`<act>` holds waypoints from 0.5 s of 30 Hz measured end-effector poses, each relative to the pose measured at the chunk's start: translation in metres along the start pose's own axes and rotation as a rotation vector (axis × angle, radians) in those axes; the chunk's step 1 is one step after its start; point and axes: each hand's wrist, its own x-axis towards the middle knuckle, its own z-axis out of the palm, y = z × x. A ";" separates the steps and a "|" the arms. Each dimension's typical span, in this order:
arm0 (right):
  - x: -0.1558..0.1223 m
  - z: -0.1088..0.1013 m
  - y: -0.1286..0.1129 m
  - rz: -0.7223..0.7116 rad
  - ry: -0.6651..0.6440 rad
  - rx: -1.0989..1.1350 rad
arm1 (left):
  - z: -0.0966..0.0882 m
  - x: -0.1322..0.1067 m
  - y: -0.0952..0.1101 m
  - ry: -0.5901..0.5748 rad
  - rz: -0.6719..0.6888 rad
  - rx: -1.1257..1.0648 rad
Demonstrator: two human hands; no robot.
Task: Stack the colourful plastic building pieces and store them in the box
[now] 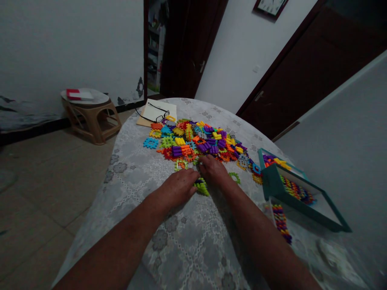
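Note:
On the table in front of me is a heap of colourful plastic interlocking building pieces [211, 141]. My left hand [182, 186] rests at the heap's near edge, fingers bent and together against a short stack of green building pieces [202, 187]. Beside it, my right hand [212, 169] has its fingers curled down, with a small green building piece [196, 160] at the fingertips. The hands partly cover the stack and the piece. A light green square piece [180, 165] lies just beyond the left hand, and a green ring-shaped piece [234, 177] lies right of the right hand.
Eyeglasses [159, 118] lie on a paper pad [148, 108] at the far left of the table [127, 193]. To the right stand a teal box [272, 187] and a clear container [270, 209], both with building pieces inside. A brown stool [95, 114] stands on the floor at left.

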 end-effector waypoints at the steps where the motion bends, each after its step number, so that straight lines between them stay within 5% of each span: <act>1: -0.003 -0.003 0.000 0.002 -0.014 -0.039 | 0.001 0.000 0.000 0.001 0.003 0.001; 9: -0.033 -0.025 0.001 -0.046 -0.080 -0.070 | 0.007 0.000 -0.006 0.022 0.019 -0.022; 15: -0.061 -0.013 0.009 -0.004 -0.049 -0.037 | 0.006 -0.001 -0.007 0.014 0.025 -0.031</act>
